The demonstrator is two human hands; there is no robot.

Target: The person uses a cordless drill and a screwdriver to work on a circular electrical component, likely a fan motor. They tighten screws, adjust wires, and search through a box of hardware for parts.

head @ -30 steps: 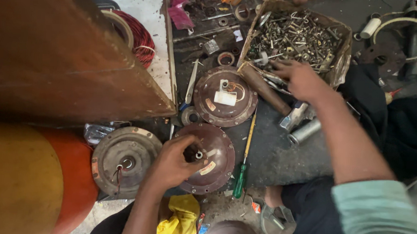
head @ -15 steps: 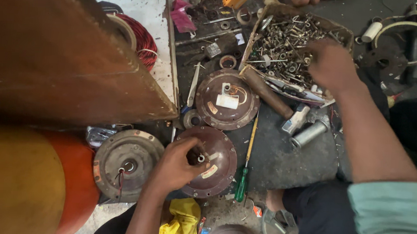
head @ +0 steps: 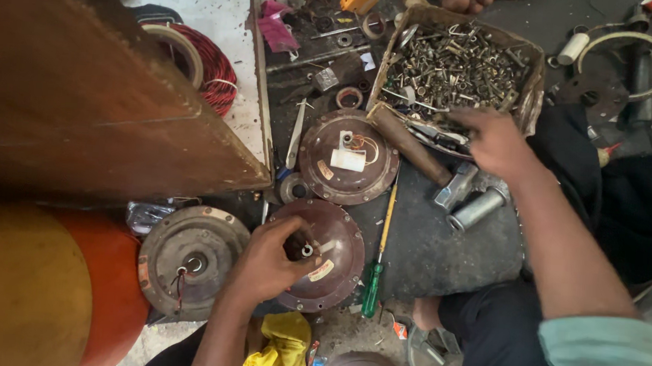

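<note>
Fingers (head: 292, 237) of left hand (head: 264, 266) curl on motor cover (head: 321, 258) hub, steadying it. Right hand (head: 494, 140) over screw box (head: 454, 63), fingers bent, grip unclear. Screwdriver (head: 378, 250) lies beside cover, w/in reach.

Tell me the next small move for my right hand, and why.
Probably pick one bolt from the box: the right hand rests at its near edge, seemingly empty, while the left hand steadies the brown cover at its centre hole.

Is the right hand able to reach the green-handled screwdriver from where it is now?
Probably yes. The right hand is by the box of bolts; the green-handled screwdriver lies uncovered on the floor, with nothing between.
</note>
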